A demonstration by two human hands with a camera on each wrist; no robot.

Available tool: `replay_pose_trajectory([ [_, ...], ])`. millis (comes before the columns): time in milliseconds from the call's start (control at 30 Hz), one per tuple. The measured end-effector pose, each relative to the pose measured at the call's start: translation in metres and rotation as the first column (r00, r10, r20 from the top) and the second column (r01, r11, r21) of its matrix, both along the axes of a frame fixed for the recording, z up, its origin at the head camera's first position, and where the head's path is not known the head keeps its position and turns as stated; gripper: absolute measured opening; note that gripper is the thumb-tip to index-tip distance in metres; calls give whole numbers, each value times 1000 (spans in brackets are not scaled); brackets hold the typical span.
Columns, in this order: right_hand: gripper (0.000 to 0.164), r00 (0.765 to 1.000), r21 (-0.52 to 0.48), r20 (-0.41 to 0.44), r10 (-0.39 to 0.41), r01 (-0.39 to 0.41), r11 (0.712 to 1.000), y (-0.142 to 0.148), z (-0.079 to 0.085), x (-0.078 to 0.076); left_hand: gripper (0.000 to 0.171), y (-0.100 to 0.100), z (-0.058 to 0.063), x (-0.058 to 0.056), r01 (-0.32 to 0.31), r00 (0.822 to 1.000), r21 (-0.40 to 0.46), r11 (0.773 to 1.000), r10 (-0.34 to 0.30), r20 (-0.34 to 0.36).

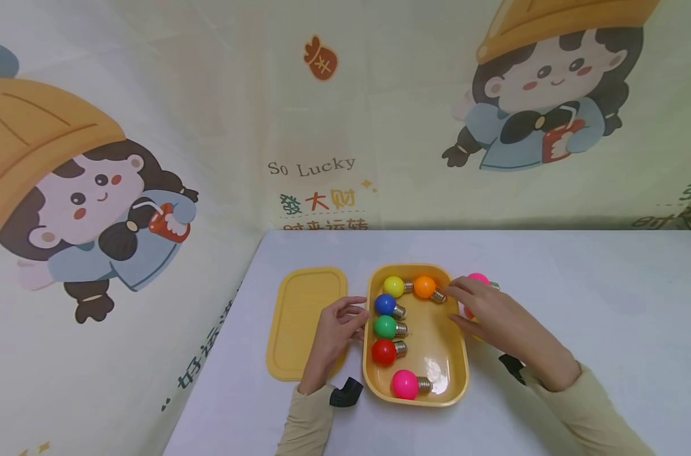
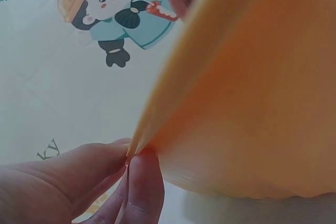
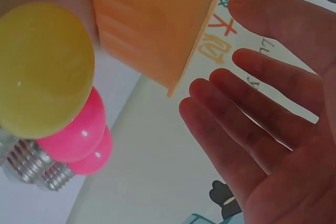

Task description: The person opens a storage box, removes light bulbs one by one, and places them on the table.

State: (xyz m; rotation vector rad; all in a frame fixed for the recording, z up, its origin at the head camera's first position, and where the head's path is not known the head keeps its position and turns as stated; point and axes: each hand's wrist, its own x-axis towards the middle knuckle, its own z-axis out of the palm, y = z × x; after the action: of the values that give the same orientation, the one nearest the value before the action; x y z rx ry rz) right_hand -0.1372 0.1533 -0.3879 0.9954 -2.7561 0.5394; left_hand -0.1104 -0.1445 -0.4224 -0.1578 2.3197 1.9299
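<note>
A yellow-orange tray (image 1: 436,335) holds several light bulbs with metal screw bases. At its far end lie a yellow bulb (image 1: 393,286) and an orange bulb (image 1: 424,287). Down its left side are a blue bulb (image 1: 386,304), a green bulb (image 1: 386,327) and a red bulb (image 1: 384,352); a pink bulb (image 1: 405,384) lies near the front. My left hand (image 1: 336,326) pinches the tray's left rim between thumb and fingers. Over the right rim hovers my right hand (image 1: 488,307), its fingers extended and holding nothing, as the right wrist view shows.
Right of the tray, partly hidden by my right hand, lie a pink bulb (image 1: 478,277) and others, among them a yellow bulb (image 3: 47,69). A flat yellow lid (image 1: 305,316) rests left of the tray. Printed cloth (image 1: 402,139) hangs behind the white table (image 1: 607,304).
</note>
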Motion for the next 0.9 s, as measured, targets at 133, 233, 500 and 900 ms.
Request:
replay_pose_trajectory([
  [133,49,1000,17,14,5,-5,1000,-6,-1,-5,34,0,0,-1,-1,1000,-3,1000,1,9],
  [233,49,1000,30,24,15,-16,999,-11,-3,-9,33,3,13,4,0,1000,-4,1000,0,10],
  [500,49,996,15,-21,82,-82,997,-20,-6,-16,34,-2,-5,-1,3,1000,-2,1000,-3,9],
  [900,41,991,29,63,114,-116,993,-35,-1,-33,36,-5,-10,-4,6,1000,12,1000,-6,8],
])
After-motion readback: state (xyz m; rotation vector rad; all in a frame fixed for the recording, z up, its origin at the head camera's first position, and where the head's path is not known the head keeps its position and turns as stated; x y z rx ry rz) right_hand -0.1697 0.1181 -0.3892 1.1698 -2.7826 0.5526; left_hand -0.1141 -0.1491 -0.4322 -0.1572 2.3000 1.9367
